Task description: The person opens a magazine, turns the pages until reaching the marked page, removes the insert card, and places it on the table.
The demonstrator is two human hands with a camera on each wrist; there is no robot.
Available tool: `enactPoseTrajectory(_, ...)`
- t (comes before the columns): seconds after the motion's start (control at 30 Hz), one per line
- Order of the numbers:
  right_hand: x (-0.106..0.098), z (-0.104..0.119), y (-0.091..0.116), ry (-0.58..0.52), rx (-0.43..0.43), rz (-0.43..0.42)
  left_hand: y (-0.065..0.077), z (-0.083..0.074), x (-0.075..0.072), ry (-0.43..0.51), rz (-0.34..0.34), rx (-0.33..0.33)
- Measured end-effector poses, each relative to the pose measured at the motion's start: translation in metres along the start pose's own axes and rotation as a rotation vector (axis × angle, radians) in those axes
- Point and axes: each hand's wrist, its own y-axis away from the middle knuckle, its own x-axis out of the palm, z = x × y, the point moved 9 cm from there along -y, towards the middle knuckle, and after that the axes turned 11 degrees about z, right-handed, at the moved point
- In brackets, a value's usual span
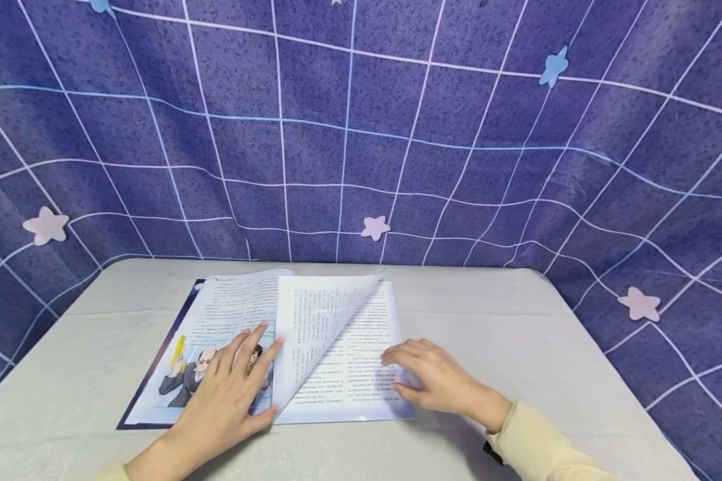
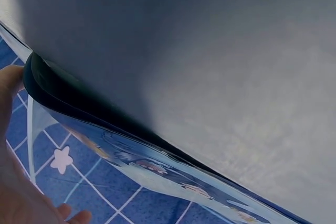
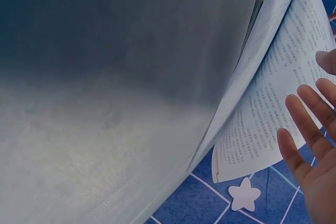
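An open magazine (image 1: 370,394) lies on the table, printed with dense text. One of its leaves (image 1: 303,327) stands partly turned, folded over toward the left with its top corner lifted. My left hand (image 1: 228,381) rests with spread fingers on the left page, over a cartoon picture of figures in suits; its index fingertip and thumb are at the edge of the turning leaf. My right hand (image 1: 430,374) is at the right page's outer edge, fingers loosely bent, nothing between them. In the right wrist view, the right hand (image 3: 315,150) shows separated fingers beside the leaf (image 3: 262,114).
A pale cloth covers the table (image 1: 487,314). Behind it hangs a purple-blue curtain (image 1: 313,153) with a line grid and stars. A small black object (image 1: 493,453) sits by the right sleeve (image 1: 535,444).
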Motion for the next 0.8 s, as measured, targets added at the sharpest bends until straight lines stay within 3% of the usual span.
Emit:
enactPoseTrajectory(0.5, 0.018, -0.002, 0.004, -0.03, 0.072, 0.166, -0.001, -0.005, 0.004, -0.025, 0.043, 0.056)
enactPoseTrajectory(0.8, 0.029, -0.001, 0.008, -0.015, 0.062, 0.232, -0.001, -0.008, 0.005, -0.003, 0.059, 0.101)
